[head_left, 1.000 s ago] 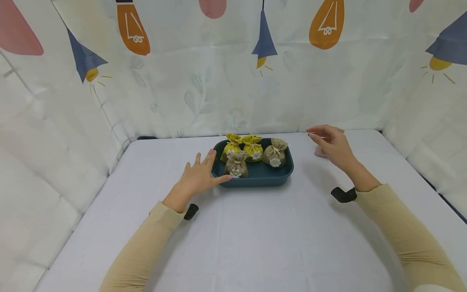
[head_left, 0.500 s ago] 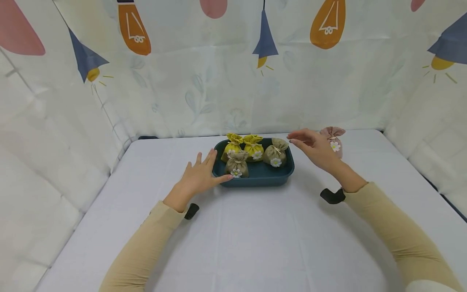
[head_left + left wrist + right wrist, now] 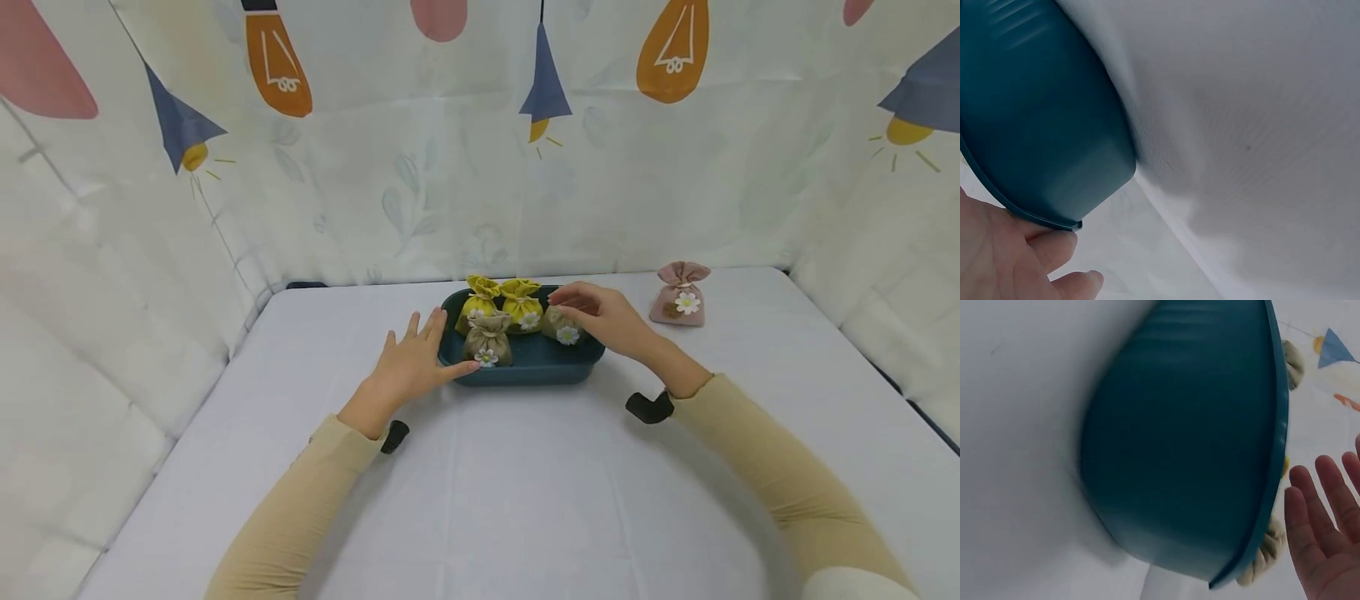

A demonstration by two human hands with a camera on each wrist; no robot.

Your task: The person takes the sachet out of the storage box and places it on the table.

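Observation:
A dark teal tray [image 3: 525, 375] holds two yellow drawstring pouches [image 3: 521, 310] at the back and two beige ones, each with a white flower. My left hand [image 3: 401, 371] rests on the tray's left end, fingers spread, thumb over the front rim beside the left beige pouch [image 3: 487, 340]. In the left wrist view its fingertips touch under the rim [image 3: 1016, 212]. Over the tray's right end, my right hand [image 3: 611, 321] covers the top of the right beige pouch [image 3: 555, 327]. The right wrist view shows its fingers [image 3: 1310, 531] extended, apart from the pouch.
A pink drawstring pouch [image 3: 678, 302] with a white flower stands on the white tablecloth [image 3: 540, 483], right of the tray. Behind the table hangs a white curtain [image 3: 465, 192] printed with lamps and bulbs.
My right hand has moved left from beside the pink pouch, which it partly hid, to above the right beige pouch in the tray. The left hand stays at the tray.

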